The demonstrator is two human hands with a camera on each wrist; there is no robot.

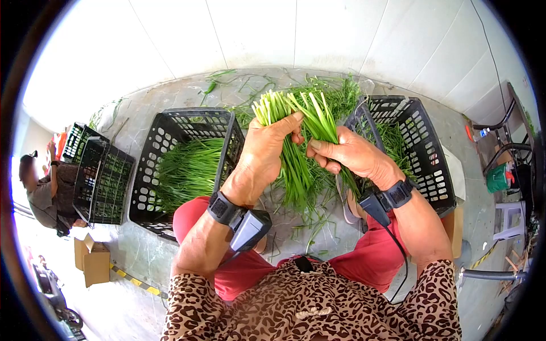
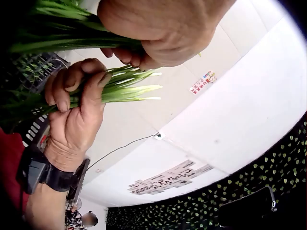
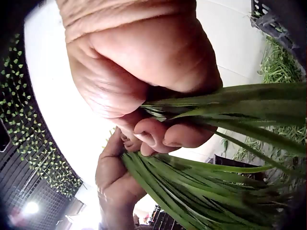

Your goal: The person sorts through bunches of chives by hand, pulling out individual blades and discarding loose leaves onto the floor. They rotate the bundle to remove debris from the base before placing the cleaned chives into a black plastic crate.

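Observation:
In the head view my left hand [image 1: 264, 142] grips a thick bunch of garlic chives [image 1: 297, 170], pale cut ends up and green leaves hanging down. Close beside it, my right hand [image 1: 361, 156] holds a smaller bunch of garlic chives [image 1: 321, 120] between thumb and curled fingers, its pale ends also upward. The two bunches almost meet at their tops. From the left wrist view, the right hand's thumb [image 2: 95, 86] lies across the smaller bunch. Flat leaves stream out of both fists in the right wrist view.
A black crate [image 1: 142, 170] with garlic chives laid in it stands at left. Another black crate [image 1: 438, 165] with greens stands at right. Loose leaves [image 1: 335, 94] litter the floor between them. Further left, a person [image 1: 42, 187] sits by more crates [image 1: 105, 182]. A white wall [image 1: 256, 34] closes the front.

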